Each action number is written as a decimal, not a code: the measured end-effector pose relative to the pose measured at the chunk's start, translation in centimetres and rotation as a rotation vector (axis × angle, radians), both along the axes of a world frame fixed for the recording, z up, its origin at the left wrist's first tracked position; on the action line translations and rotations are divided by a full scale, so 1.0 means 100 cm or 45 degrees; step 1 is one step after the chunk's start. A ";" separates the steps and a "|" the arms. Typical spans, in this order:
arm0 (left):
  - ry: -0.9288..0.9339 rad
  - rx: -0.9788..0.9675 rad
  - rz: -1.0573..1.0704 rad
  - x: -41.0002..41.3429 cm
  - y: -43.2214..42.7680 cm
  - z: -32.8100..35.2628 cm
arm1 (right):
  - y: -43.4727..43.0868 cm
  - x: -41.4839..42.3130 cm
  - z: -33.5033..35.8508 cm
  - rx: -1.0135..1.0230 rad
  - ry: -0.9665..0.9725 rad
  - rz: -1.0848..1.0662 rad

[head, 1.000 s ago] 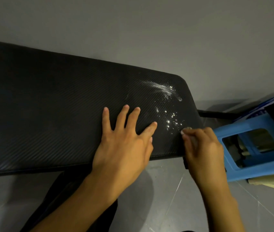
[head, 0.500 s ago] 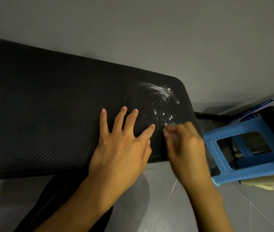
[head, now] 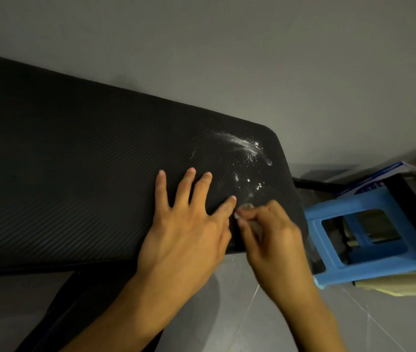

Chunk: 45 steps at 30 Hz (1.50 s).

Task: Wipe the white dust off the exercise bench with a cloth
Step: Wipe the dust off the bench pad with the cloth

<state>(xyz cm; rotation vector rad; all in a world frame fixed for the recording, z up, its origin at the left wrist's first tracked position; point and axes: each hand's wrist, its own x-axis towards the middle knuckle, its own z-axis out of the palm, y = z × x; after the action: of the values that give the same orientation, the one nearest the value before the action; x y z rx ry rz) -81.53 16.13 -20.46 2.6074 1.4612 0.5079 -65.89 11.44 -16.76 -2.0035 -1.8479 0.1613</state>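
The black textured exercise bench (head: pixel 75 174) runs from the left to the middle of the view. White dust (head: pixel 246 146) streaks its far right corner, and smaller specks (head: pixel 252 185) lie closer to me. My left hand (head: pixel 189 224) rests flat on the pad, fingers spread, just left of the specks. My right hand (head: pixel 270 232) is closed on a small pale cloth (head: pixel 246 208), only a bit of which shows at the fingertips. It presses on the bench's near right part, touching my left thumb. The hand is motion-blurred.
A blue plastic stool (head: pixel 359 240) stands right of the bench end, with a blue-and-white box (head: pixel 379 179) and a dark frame behind it. Grey tiled floor (head: pixel 227 313) lies below, a grey wall (head: pixel 227 59) behind. The bench's black leg (head: pixel 69 308) reaches toward me.
My right hand with the cloth has swept left along the bench's near right part, from the edge to beside my left thumb. Some specks there are gone. My left hand stayed put.
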 end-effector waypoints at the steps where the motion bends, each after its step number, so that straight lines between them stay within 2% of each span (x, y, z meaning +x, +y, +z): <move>1: -0.001 -0.006 -0.001 0.000 0.000 0.000 | 0.005 0.007 0.001 0.003 -0.022 0.001; 4: -0.007 -0.020 -0.008 -0.001 0.000 0.000 | 0.042 0.036 0.001 0.016 -0.093 -0.215; 6: -0.014 -0.030 -0.006 -0.001 0.000 0.000 | 0.058 0.038 0.002 0.000 -0.100 -0.264; 12: -0.059 -0.050 0.010 -0.002 0.000 0.000 | 0.001 0.000 0.004 -0.003 -0.022 0.037; 14: -0.064 -0.064 0.015 -0.002 0.001 0.001 | 0.002 0.011 0.004 -0.004 -0.046 0.027; 18: -0.068 -0.076 0.008 -0.002 0.000 0.000 | 0.041 0.031 0.003 0.020 -0.113 -0.169; 23: -0.060 -0.065 0.016 -0.004 0.001 0.002 | 0.012 -0.005 0.003 0.008 -0.029 0.067; 26: -0.057 -0.070 0.021 -0.003 0.000 0.002 | 0.002 0.002 0.005 -0.023 -0.047 0.126; 32: -0.022 -0.075 0.011 -0.004 0.000 0.002 | 0.068 0.030 0.002 0.043 -0.139 -0.137; 38: -0.040 -0.064 0.019 -0.003 0.000 0.003 | 0.010 -0.003 0.007 -0.043 -0.014 0.179; 42: -0.010 -0.058 0.015 -0.003 -0.001 0.002 | 0.047 0.034 0.005 0.001 -0.142 -0.012; 45: -0.013 -0.058 0.021 -0.003 -0.001 0.001 | 0.072 0.037 0.006 -0.015 -0.139 -0.104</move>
<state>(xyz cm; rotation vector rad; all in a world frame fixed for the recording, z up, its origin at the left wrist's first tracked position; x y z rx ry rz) -81.83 16.05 -20.36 2.5567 1.4741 0.4835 -62.18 18.66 -16.18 -2.1304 -1.8300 0.0403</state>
